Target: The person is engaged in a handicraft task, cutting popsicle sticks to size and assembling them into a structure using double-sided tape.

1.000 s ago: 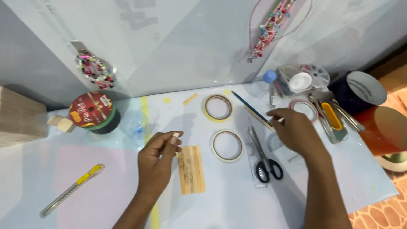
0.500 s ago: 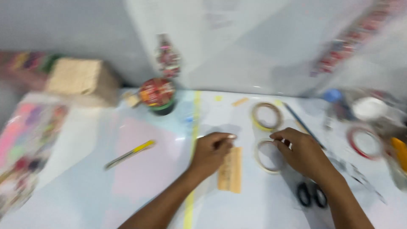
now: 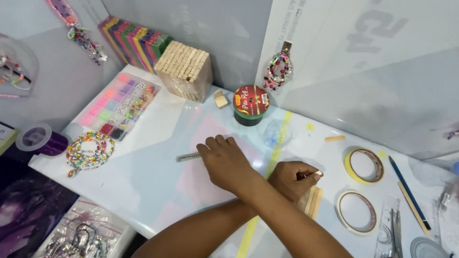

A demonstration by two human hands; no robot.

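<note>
My arms are crossed over a white table (image 3: 143,186). My right hand (image 3: 224,162) reaches to the left and closes over a utility knife (image 3: 187,156); only its grey metal tip shows beyond my fingers. My left hand (image 3: 292,178) rests on a small panel of joined wooden craft sticks (image 3: 312,201) and pinches a small white piece (image 3: 318,173) between thumb and finger. My right forearm passes over my left wrist.
A yellow tape roll (image 3: 363,166) and a white tape roll (image 3: 356,211) lie to the right, with a pencil (image 3: 409,191) and scissors (image 3: 397,229). A red-topped ribbon roll (image 3: 251,104), a stack of wooden sticks (image 3: 185,69), a bead organiser (image 3: 122,105) and a beaded bracelet (image 3: 90,152) lie at the back and left.
The view has swung left. My right hand left the tape rolls and crossed over my left arm to the utility knife. My left hand stays on the craft sticks.
</note>
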